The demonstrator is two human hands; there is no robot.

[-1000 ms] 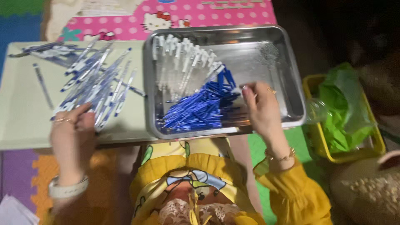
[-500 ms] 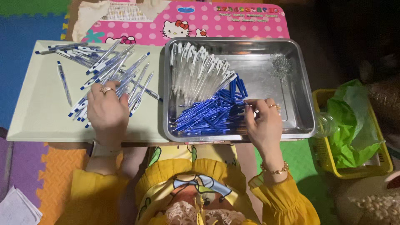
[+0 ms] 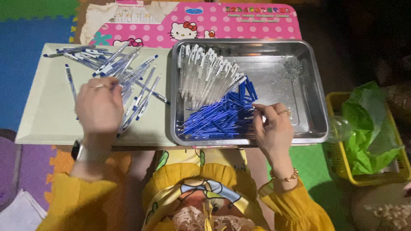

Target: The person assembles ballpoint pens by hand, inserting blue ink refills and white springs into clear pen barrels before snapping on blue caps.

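A small pink table [image 3: 257,23] with white dots stands on foam floor mats of blue, green and purple in a dim room; a yellow basket [image 3: 342,167] with a green bag sits on the floor at the right. On the table lie a pale green tray [image 3: 43,115] at left and a steel tray [image 3: 306,94] at right, touching side by side.

The left hand [image 3: 99,107] rests palm down on a loose heap of assembled pens [image 3: 128,81] on the pale tray, fingers curled over them; whether it grips one I cannot tell. Most of these pens lie on a diagonal, from near left to far right.

The right hand [image 3: 272,126] sits at the near right of the steel tray, thumb and forefinger pinched at the edge of a pile of blue refills [image 3: 218,119]. The refills lie mostly left to right, rising slightly toward the far right. Clear pen barrels [image 3: 205,72] fan out beyond them, long axes running near to far.
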